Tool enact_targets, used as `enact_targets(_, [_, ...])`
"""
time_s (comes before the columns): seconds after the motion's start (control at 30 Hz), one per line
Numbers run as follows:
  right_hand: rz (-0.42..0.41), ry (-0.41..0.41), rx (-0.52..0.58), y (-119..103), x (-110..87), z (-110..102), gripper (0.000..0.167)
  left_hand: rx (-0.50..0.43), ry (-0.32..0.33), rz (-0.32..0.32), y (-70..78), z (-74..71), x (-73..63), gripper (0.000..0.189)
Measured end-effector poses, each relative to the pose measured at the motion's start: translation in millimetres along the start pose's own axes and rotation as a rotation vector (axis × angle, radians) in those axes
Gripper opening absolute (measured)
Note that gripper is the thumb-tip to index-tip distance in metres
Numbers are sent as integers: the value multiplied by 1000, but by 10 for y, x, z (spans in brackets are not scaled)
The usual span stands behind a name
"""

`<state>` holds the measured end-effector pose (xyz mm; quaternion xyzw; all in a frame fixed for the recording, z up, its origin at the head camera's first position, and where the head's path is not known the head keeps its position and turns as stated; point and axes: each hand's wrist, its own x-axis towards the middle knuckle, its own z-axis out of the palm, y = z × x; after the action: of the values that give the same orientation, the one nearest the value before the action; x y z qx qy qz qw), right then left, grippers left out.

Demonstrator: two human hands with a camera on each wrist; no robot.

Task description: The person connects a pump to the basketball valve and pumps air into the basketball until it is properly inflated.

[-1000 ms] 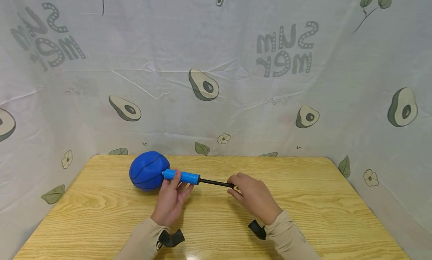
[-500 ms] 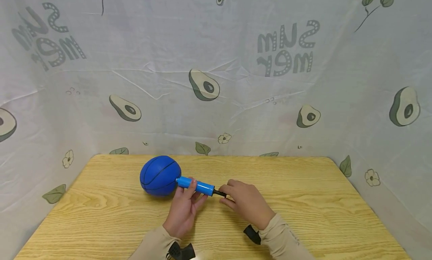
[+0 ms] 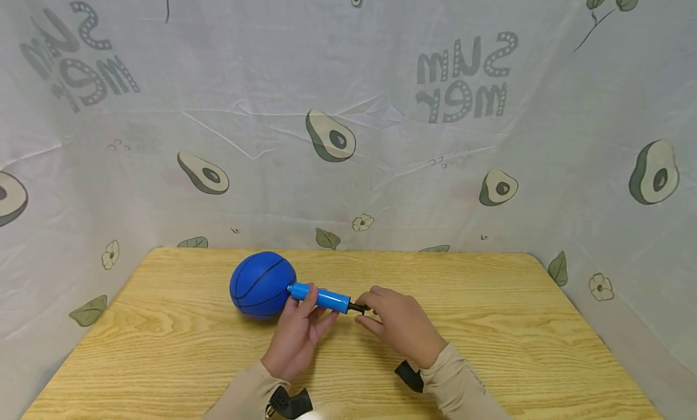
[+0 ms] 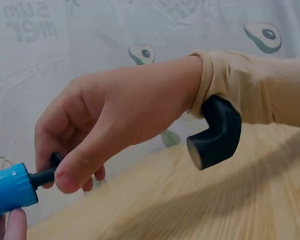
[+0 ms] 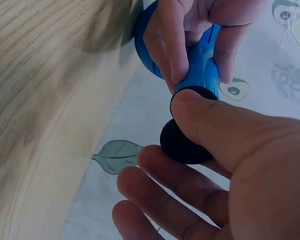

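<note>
A blue ball (image 3: 258,287) with black seam lines sits toward the back left of the table. Against its right side is the nozzle end of a small blue hand pump (image 3: 332,300). My left hand (image 3: 296,338) holds the pump's barrel, thumb on top and fingers beneath. At the other end, my right hand (image 3: 400,323) pinches the black handle (image 4: 55,161) between thumb and fingers. Only a short length of the black rod (image 3: 355,308) shows outside the barrel. In the right wrist view, the round black handle end (image 5: 182,142) lies under the right thumb.
The wooden table (image 3: 490,347) ends at a pale cloth backdrop (image 3: 403,184) printed with avocados, leaves and lettering. Black curved pieces (image 3: 291,403) are worn at both wrists, below the beige sleeves (image 3: 460,383).
The right hand has pushed the handle in, so the long rod has shortened to a stub. Ball, pump and left hand have shifted right and slightly nearer, mostly in the first half second.
</note>
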<state>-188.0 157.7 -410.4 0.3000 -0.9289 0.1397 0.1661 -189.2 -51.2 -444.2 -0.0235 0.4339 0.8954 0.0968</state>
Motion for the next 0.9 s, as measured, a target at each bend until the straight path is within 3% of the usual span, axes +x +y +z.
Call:
enact_targets(0.2, [5, -1, -30, 32, -14, -26, 17, 14, 2, 42, 34, -79, 68, 37])
enact_targets(0.53, [117, 31, -77, 103, -15, -117, 15, 5, 11, 141, 220, -233, 152, 29])
enact_targets(0.73, [180, 20, -55, 140, -19, -153, 26, -4, 34, 140, 283, -282, 182, 27])
enact_targets(0.9, [165, 16, -46, 150, -19, -175, 26, -10, 52, 133, 293, -293, 189, 29])
